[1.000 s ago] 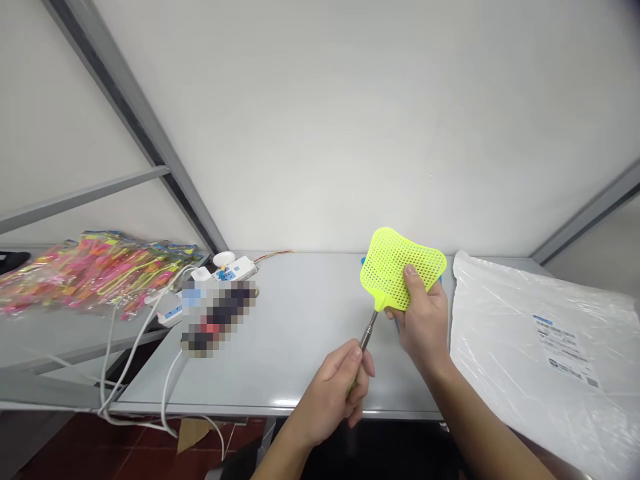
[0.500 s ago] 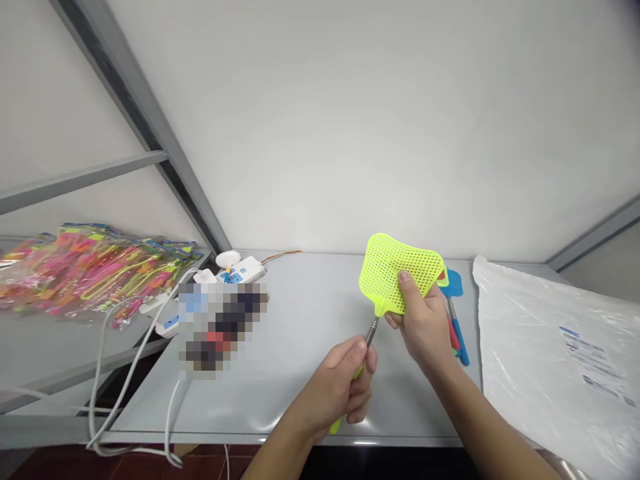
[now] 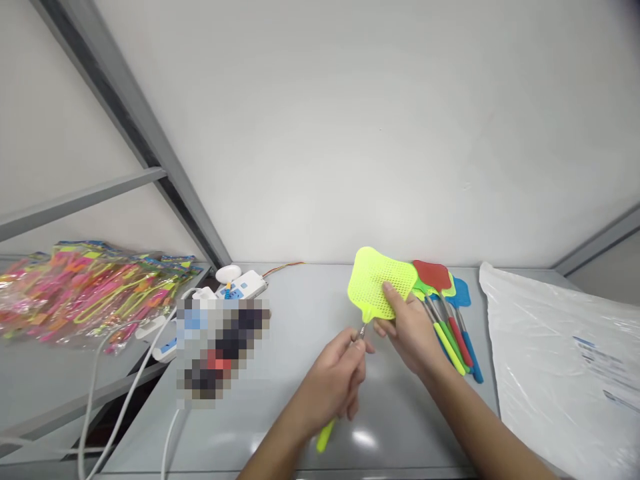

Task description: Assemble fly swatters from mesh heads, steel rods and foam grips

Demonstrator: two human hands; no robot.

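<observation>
A yellow-green fly swatter (image 3: 373, 277) with a perforated head is held tilted above the grey table. My right hand (image 3: 407, 327) grips the head's right side, thumb on its face. Below it, my left hand (image 3: 337, 373) is closed around the metal shaft near the neck, and the yellow handle end sticks out under the palm. Several more fly swatters lie in an overlapping row beside my right hand, among them a red one (image 3: 435, 275) and a blue one (image 3: 464, 293); my hand and the held head partly cover them.
A white plastic mailing bag (image 3: 565, 360) lies at the right. Left on the table are a white power strip (image 3: 247, 287), a round white item (image 3: 229, 273) and a pixelated patch. Bagged colourful items (image 3: 100, 287) rest on a shelf at far left. White cables (image 3: 133, 380) hang nearby.
The held swatter and both hands have shifted slightly left and down in view. My left hand sits nearer the swatter's neck. More of the row of swatters now shows.
</observation>
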